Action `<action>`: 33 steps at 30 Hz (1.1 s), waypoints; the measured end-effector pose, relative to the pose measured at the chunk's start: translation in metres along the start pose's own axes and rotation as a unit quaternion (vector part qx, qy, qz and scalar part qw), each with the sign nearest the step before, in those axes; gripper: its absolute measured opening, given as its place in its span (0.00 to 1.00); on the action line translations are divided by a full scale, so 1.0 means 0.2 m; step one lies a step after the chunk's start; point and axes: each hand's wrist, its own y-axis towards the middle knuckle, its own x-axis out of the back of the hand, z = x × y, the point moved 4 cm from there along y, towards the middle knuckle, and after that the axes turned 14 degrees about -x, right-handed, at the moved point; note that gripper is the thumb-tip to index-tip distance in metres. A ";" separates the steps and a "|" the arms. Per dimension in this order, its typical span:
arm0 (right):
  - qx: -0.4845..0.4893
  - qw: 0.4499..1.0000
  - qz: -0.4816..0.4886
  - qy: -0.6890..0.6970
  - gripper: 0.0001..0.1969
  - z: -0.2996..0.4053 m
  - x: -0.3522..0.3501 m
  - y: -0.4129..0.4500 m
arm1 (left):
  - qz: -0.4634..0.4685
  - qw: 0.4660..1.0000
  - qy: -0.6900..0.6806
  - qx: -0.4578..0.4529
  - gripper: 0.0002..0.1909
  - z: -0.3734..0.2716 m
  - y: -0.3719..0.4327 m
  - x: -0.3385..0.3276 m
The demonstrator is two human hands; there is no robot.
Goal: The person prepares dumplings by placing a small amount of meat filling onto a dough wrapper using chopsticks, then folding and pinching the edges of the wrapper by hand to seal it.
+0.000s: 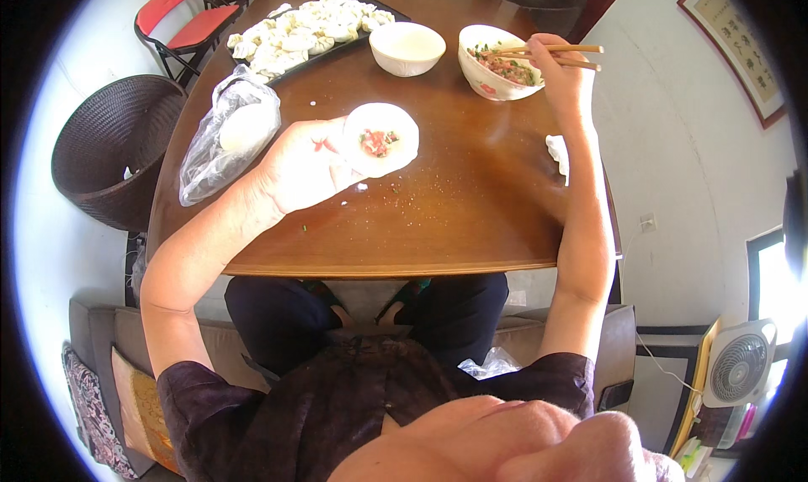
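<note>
On the fingers of my left hand (309,160) lies a round dumpling wrapper (372,113), held flat above the table. A small mound of meat filling with green bits (379,142) sits at its middle. My right hand (562,72) grips a pair of wooden chopsticks (584,57). Their tips reach into a white bowl with a red flower pattern (489,91), which holds more of the minced filling (511,72). Left of that bowl stands another white bowl (409,59); its contents are too bright to make out.
A black tray (322,56) heaped with folded dumplings (309,31) stands at the far left. Nearer lies a clear plastic bag (208,160) around pale dough (249,127). A crumpled white tissue (558,154) is beside my right forearm. Crumbs dot the wooden table (467,229).
</note>
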 end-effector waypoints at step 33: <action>0.000 0.998 -0.013 0.067 0.12 0.03 0.02 0.00 | -0.039 0.999 0.007 0.004 0.21 0.01 0.00 0.00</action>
